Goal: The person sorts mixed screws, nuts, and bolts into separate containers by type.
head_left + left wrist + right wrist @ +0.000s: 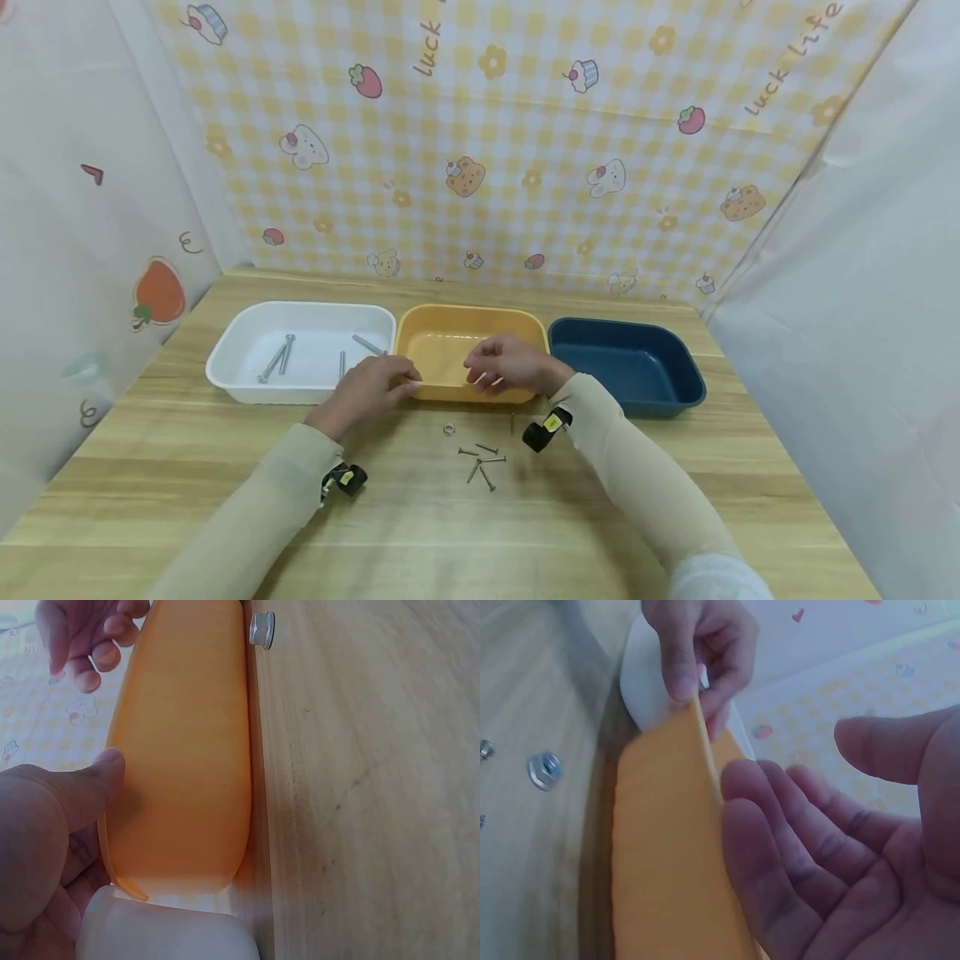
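Observation:
My left hand [369,385] grips the near left corner of the yellow bin [431,357], its thumb pressed on the outer wall and the fingers inside the rim. Over the same bin's near right part hovers my right hand [513,365], fingers loosely bent and apart from the thumb. Nothing shows between them in the right wrist view. A hex flange nut [545,771] lies on the table in front of the bin. Nearer to me is a loose group of small screws [488,479], with another screw [512,423] standing apart by the bin's wall.
To the left, touching the yellow bin, stands a white bin [232,354] with several long bolts [272,364] in it. A dark blue bin [622,368] is at the right. Behind the wooden table [420,533] hangs a checked cloth [487,108]; pale sheets flank both sides.

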A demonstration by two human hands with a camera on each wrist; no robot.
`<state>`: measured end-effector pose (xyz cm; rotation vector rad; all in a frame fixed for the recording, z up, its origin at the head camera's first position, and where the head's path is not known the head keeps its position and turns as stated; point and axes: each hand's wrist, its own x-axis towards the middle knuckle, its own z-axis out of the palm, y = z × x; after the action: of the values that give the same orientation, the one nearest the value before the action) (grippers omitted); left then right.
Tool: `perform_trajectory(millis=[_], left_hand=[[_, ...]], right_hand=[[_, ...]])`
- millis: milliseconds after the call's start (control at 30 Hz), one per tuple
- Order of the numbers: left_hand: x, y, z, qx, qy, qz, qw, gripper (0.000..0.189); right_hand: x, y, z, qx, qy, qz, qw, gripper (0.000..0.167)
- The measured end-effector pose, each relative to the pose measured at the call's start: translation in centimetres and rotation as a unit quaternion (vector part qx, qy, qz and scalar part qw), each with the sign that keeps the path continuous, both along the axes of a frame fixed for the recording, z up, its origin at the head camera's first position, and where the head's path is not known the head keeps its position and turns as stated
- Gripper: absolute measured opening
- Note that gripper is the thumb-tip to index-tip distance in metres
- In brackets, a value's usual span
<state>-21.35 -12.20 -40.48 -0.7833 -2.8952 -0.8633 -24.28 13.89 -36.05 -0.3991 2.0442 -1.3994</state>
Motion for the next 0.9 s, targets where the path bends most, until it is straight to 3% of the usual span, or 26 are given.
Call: perform_trajectory(millis=[233,533,900], left_hand=[[0.0,-0.1,0.0,0.002,0.012,-0.001,0.9999,0.007],[0.0,0.0,-0.2,0.001,0.023,-0.01,0.9997,0.007],[0.3,-0.1,0.0,0.008,0.039,-0.017,0.9991,0.007]], right_hand=[[1.1,-0.5,-0.6,0.0,-0.004,0.109,0.994,0.034],[2.3,-1.1,-2.2,0.043,0.0,0.176,0.9834,0.033],[3.4,-2.5,-3.6,0.153,0.047,0.191,0.9686,0.034]])
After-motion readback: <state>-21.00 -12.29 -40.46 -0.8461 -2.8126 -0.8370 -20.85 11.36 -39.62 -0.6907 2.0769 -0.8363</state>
